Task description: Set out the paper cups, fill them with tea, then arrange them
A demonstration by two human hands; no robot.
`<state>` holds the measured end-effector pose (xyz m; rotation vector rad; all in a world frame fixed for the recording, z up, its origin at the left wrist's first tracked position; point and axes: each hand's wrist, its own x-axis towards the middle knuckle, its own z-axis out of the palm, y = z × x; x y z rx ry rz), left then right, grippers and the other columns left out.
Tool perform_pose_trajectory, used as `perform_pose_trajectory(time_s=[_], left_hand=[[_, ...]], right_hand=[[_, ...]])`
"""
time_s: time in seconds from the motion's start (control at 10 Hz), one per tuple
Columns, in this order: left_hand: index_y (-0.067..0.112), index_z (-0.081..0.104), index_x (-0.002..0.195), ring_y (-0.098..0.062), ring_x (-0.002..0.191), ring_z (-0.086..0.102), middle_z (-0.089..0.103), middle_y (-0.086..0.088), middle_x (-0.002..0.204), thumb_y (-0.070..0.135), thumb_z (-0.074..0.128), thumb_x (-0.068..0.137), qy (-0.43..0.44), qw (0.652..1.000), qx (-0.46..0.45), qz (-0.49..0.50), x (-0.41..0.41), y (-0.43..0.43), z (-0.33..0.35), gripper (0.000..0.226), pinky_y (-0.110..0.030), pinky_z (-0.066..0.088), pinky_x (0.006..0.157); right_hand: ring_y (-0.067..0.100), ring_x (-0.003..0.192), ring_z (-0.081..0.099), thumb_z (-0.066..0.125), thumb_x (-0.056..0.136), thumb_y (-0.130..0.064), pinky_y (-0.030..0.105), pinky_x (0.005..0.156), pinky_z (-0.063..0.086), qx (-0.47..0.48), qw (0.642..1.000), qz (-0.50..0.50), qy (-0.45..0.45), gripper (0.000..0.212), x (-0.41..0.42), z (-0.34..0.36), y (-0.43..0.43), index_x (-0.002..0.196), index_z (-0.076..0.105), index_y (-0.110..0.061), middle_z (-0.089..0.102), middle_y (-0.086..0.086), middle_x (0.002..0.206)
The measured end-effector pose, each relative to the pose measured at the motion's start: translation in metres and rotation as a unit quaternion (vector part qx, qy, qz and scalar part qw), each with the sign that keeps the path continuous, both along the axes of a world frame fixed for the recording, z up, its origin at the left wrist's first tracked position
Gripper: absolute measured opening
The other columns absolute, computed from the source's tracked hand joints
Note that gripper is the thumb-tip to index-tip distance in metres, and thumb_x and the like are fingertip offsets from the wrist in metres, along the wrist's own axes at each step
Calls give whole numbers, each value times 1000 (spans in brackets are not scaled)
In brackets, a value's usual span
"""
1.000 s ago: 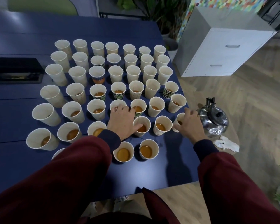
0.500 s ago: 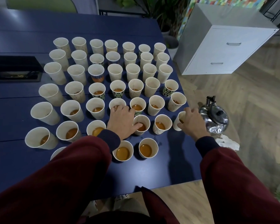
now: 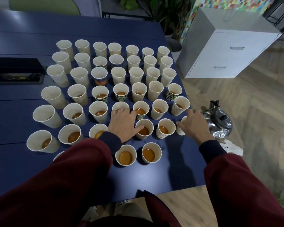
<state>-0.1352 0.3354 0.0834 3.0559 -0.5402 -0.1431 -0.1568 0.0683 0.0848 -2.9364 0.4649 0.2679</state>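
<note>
Several paper cups stand in rows on the dark blue table (image 3: 179, 174). The near rows hold amber tea, and the far rows look empty. My left hand (image 3: 123, 123) lies palm down among the near cups. Its fingers curl over the near rim of one cup (image 3: 120, 104) and its thumb touches another tea-filled cup (image 3: 144, 128). My right hand (image 3: 195, 125) grips a cup (image 3: 181, 130) at the table's right edge, thumb on its near side. Two filled cups (image 3: 125, 155) stand apart, closest to me.
A steel kettle (image 3: 218, 122) sits just past the table's right edge beside my right hand, with crumpled white tissue (image 3: 231, 148) below it. A white drawer cabinet (image 3: 228, 51) stands at the right. A black recess (image 3: 15, 71) is set in the table at the left.
Both hands stay on nearly the same cups. The view has shifted slightly.
</note>
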Motion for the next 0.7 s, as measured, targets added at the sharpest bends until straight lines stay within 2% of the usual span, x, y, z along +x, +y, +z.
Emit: perform_pose_trajectory(time_s=[0.2, 0.3, 0.4, 0.5, 0.6, 0.7], left_hand=[[21, 57, 127, -26, 123, 52, 59, -7, 128, 68, 48, 91, 7, 1000, -1, 18, 6, 6, -1, 60, -46, 42, 99], [21, 57, 126, -26, 122, 51, 60, -6, 127, 66, 54, 90, 24, 999, -18, 26, 12, 16, 1, 57, -47, 42, 100], [21, 58, 125, -25, 117, 52, 61, -5, 123, 62, 56, 91, 20, 999, -34, 24, 19, 32, 11, 53, -46, 43, 98], [19, 60, 121, -27, 114, 55, 61, -5, 120, 61, 53, 92, -1, 999, -23, 23, 33, 54, 29, 51, -46, 44, 94], [18, 61, 117, -30, 112, 56, 62, -7, 118, 61, 54, 92, -13, 999, -9, 33, 52, 79, 54, 50, -46, 44, 91], [16, 62, 107, -33, 106, 58, 64, -8, 112, 55, 59, 90, -23, 999, -17, 39, 76, 105, 94, 42, -44, 46, 86]], right_hand=[[38, 117, 55, 67, 92, -42, 46, 90, 49, 8, 997, 66, -24, 53, 8, 20, 28, 129, 53, -9, 53, 16, 130], [30, 119, 57, 68, 93, -41, 42, 94, 49, 35, 989, 145, 5, 54, 15, 29, 48, 137, 52, -14, 55, 10, 136], [25, 126, 55, 67, 93, -45, 39, 101, 49, 23, 969, 233, 74, 57, 28, 41, 70, 142, 51, -20, 55, 8, 143], [27, 127, 54, 66, 93, -46, 37, 100, 45, 2, 948, 287, 138, 60, 47, 56, 94, 145, 49, -19, 56, 9, 140], [29, 121, 56, 66, 94, -44, 35, 92, 44, -21, 935, 324, 145, 54, 70, 84, 124, 139, 54, -17, 61, 10, 133], [30, 113, 57, 64, 95, -42, 36, 86, 45, -48, 936, 335, 97, 46, 97, 133, 162, 131, 59, -14, 62, 10, 122]])
